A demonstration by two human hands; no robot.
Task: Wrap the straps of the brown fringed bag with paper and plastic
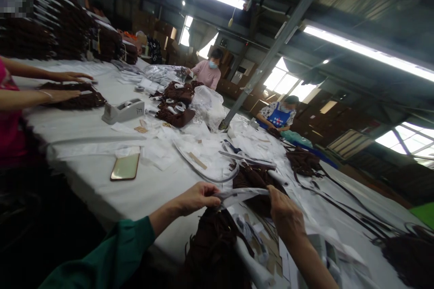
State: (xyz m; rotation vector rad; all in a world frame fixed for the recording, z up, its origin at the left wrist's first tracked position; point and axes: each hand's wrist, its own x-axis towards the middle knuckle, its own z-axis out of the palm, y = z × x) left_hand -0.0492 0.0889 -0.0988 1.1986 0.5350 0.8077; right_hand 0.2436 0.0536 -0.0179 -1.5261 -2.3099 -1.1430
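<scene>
Down at the near edge of the table (101, 189), the left hand (196, 198), coming out of a green sleeve (111, 253), is closed in a pinch on one end of a white strip (241, 195). The right hand (285, 214) is closed on the other end, so the strip is stretched between the two. It hangs just above a dark brown fringed piece (213, 244), which lies on the near edge with its fringe hanging over. Whether the strip is paper or plastic cannot be told. Just beyond the hands lies a second brown piece (254, 176) among white wrappers and curved white bands. Toward the left end of the near edge lies a phone (125, 166), face up. Farther in stands a grey tape dispenser (122, 110), with a heap of brown pieces (176, 108) and clear plastic bags (208, 106) near the middle of the table. At the left edge, a co-worker's hands (64, 86) rest flat on another fringed piece (79, 98). Behind them, at the far left corner, are tall stacks of brown goods (50, 27). Along the far edge, a person in pink (206, 72) and a person in a blue apron (280, 115) are at work.
</scene>
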